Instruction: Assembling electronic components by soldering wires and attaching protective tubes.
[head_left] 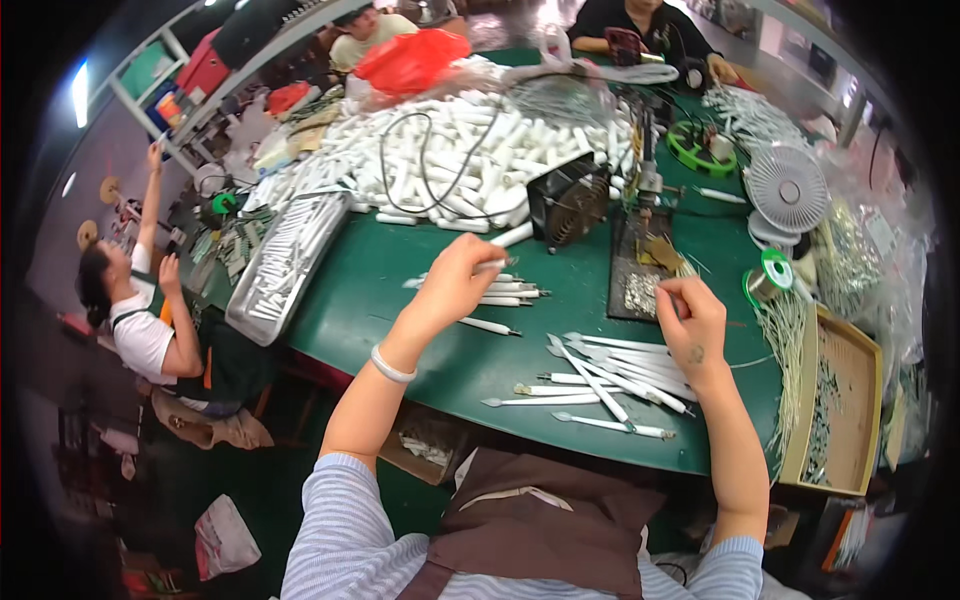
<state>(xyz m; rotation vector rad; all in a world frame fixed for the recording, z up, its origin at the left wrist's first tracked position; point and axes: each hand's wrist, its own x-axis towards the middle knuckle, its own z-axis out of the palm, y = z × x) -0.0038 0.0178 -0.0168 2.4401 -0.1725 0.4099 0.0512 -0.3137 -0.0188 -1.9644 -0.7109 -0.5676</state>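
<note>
My left hand (455,280) is closed above a small row of white sticks (505,297), and a short pale end of a white stick shows at its fingertips. My right hand (695,318) is pinched at the edge of a dark tray (622,290) holding small metal pieces (641,292). Anything between those fingers is too small or hidden to make out. Between my forearms, several slim white candle-shaped sticks (625,370) with clear flame-like tips lie crossed on the green table (420,350).
A heap of white tubes (450,160) covers the far side. Around it stand a black fan (570,200), a white fan (787,188), a solder spool (768,277), a metal tray (285,265) and a cardboard box (850,400). Thin wires (790,350) hang beside the box. Other people sit beyond.
</note>
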